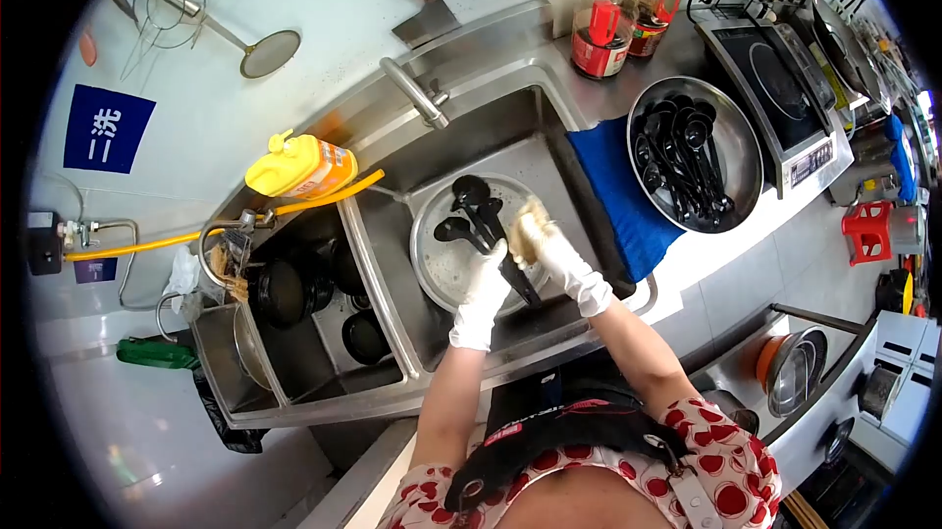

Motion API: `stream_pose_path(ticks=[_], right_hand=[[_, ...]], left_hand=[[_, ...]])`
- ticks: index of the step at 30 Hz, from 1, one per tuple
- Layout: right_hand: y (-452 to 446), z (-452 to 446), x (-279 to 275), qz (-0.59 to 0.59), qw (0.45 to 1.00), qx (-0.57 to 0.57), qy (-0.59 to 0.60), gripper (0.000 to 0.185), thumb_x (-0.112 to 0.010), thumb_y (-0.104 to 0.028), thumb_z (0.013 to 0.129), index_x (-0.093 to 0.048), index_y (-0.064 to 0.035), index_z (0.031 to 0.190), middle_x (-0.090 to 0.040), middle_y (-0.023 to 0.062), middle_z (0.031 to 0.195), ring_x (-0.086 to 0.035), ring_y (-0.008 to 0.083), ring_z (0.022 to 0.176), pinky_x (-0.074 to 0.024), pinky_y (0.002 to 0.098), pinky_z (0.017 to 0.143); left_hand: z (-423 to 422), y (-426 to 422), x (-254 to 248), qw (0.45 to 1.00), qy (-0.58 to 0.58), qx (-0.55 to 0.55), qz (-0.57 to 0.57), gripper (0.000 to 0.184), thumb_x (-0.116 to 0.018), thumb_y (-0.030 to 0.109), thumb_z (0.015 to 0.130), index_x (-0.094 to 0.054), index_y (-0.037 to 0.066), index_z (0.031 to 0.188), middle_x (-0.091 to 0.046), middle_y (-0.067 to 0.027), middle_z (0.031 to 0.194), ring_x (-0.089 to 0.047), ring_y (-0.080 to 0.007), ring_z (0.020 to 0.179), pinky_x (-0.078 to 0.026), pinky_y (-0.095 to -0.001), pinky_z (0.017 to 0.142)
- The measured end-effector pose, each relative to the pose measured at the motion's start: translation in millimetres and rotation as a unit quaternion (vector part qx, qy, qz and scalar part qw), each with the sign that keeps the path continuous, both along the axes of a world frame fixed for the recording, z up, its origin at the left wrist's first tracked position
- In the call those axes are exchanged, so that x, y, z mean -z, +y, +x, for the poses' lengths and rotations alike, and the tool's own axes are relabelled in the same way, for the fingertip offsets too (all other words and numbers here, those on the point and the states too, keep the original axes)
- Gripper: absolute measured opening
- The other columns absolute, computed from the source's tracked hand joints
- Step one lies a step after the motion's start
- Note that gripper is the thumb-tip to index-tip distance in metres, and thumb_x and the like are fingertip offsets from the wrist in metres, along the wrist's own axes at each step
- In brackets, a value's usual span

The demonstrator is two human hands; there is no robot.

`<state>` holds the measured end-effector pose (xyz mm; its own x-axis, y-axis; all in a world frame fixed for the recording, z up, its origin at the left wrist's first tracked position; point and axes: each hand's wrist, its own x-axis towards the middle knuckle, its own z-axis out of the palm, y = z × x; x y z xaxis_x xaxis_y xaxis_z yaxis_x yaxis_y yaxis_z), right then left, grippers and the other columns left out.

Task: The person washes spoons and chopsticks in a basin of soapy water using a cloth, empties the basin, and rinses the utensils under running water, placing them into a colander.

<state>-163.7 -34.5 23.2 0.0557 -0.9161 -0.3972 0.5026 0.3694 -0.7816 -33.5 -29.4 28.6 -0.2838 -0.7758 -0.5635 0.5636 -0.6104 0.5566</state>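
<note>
My left hand (485, 291), in a white glove, is closed around the handle of a black spoon (453, 229) over a round metal basin (422, 264) in the sink. More black spoons (471, 191) lie close by in that basin, some overlapping, so I cannot tell whether the hand grips more than one. A pale yellow sponge (530, 227) is in my right hand (562, 262), also gloved in white, just right of the spoons. The fingers partly cover the sponge. Cloudy water seems to fill the basin.
Right of the sink, a steel bowl (756, 171) full of black spoons stands by a blue cloth (613, 190). A faucet (414, 94) overhangs the sink. Left are a yellow bottle (299, 168), a yellow hose (177, 242) and black bowls (283, 291) in another basin.
</note>
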Motion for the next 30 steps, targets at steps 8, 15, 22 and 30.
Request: stream_pose_path(ticks=[8, 15, 22, 30], right_hand=[[5, -4, -14, 0.051, 0.977, -0.101, 0.18, 0.032, -0.051, -0.036, 0.091, -0.051, -0.0039, 0.097, -0.055, 0.0059, 0.067, -0.043, 0.0129, 0.031, -0.0312, 0.0279, 0.022], [25, 1, 18, -0.078, 0.962, 0.011, 0.261, 0.024, -0.055, -0.023, 0.091, -0.055, -0.0011, 0.099, -0.06, 0.0053, 0.081, -0.055, 0.0128, 0.074, -0.045, 0.0257, 0.067], [0, -17, -18, 0.168, 0.985, -0.009, 0.051, 0.007, -0.059, -0.009, 0.083, -0.058, -0.0037, 0.078, -0.061, 0.0049, 0.07, -0.057, 0.0145, 0.061, -0.0465, 0.0262, 0.058], [17, -30, -10, 0.127, 0.941, -0.167, -0.265, 0.018, -0.057, -0.018, 0.088, -0.058, -0.0012, 0.096, -0.056, 0.007, 0.067, -0.055, 0.0203, 0.061, -0.0507, 0.0366, 0.068]], left_hand=[[-13, 7, -12, 0.96, -0.133, 0.229, -0.086, 0.006, -0.048, 0.001, 0.085, -0.053, -0.001, 0.082, -0.056, -0.0081, 0.065, -0.056, -0.0181, 0.055, -0.047, -0.0305, 0.052], [-20, 5, 107, 0.85, -0.487, 0.143, -0.143, 0.035, -0.049, 0.025, 0.09, -0.051, -0.001, 0.112, -0.063, -0.0154, 0.089, -0.06, -0.0256, 0.08, -0.047, -0.033, 0.07], [-38, 33, 24, 0.772, -0.534, 0.195, -0.283, 0.046, -0.051, 0.034, 0.089, -0.048, 0.001, 0.121, -0.062, -0.0146, 0.099, -0.058, -0.0222, 0.091, -0.046, -0.031, 0.079], [26, -29, -14, 0.97, -0.144, 0.173, -0.092, 0.085, -0.071, 0.023, 0.079, -0.017, 0.007, 0.142, -0.041, -0.014, 0.13, -0.052, -0.0229, 0.105, -0.048, -0.0324, 0.085]])
